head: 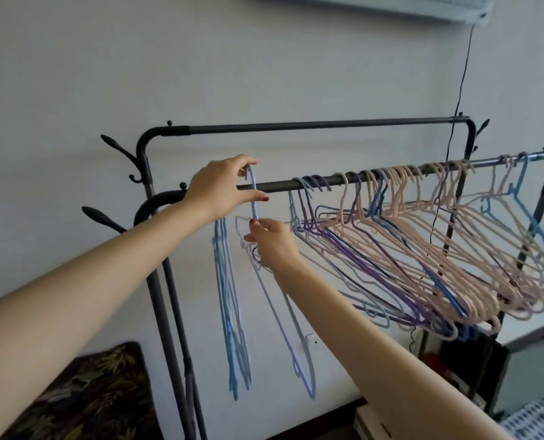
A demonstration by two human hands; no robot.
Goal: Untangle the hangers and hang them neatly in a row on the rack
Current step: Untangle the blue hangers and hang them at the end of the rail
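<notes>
Two hands work beside the rail (pixel 296 184): the left hand (pixel 223 185) pinches a blue hanger's hook (pixel 253 192) over it, the right hand (pixel 272 242) pinches below, and tugging could snag neighbouring hangers (pixel 407 236).

Both bare arms are reaching forward and up. The left hand (pixel 221 188) is pinching with thumb and fingertips; the right hand (pixel 272 242), lower, is curling its fingers closed.
</notes>
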